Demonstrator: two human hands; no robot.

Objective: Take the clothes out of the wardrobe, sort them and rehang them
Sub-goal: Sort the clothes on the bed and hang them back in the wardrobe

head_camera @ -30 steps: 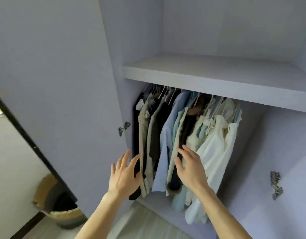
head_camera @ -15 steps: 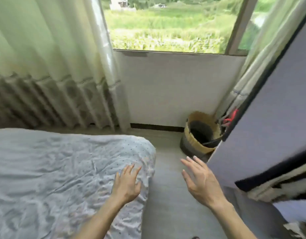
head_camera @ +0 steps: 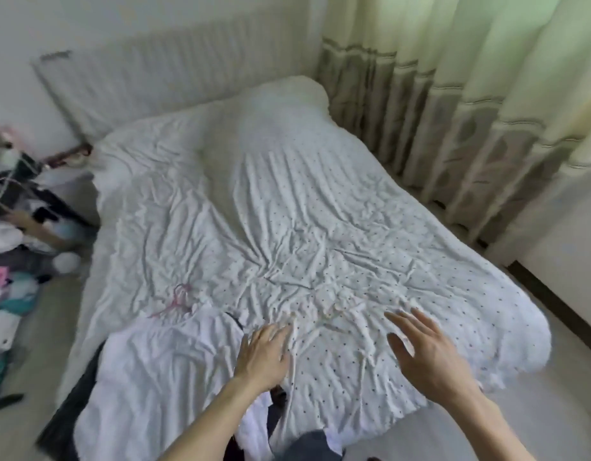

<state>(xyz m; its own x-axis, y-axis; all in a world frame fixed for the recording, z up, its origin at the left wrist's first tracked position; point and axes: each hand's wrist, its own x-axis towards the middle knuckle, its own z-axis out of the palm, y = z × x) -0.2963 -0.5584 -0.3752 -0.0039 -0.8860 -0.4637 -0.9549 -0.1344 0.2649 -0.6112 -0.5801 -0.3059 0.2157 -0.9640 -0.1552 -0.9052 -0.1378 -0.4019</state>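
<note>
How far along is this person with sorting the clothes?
Early, it seems. Done: a white garment lies on the near corner of the bed, with a pink hanger at its top and dark cloth under it. In hand: nothing; the left hand and right hand are open over the bed. Left: sorting and rehanging. Nothing here shows how many clothes are yet to come.

The white fabric bedsheet [head_camera: 320, 211] bears small dark dots — left of the left hand [head_camera: 264, 354], a plain white garment [head_camera: 161, 361] and pink wire hanger [head_camera: 178, 299].
</note>
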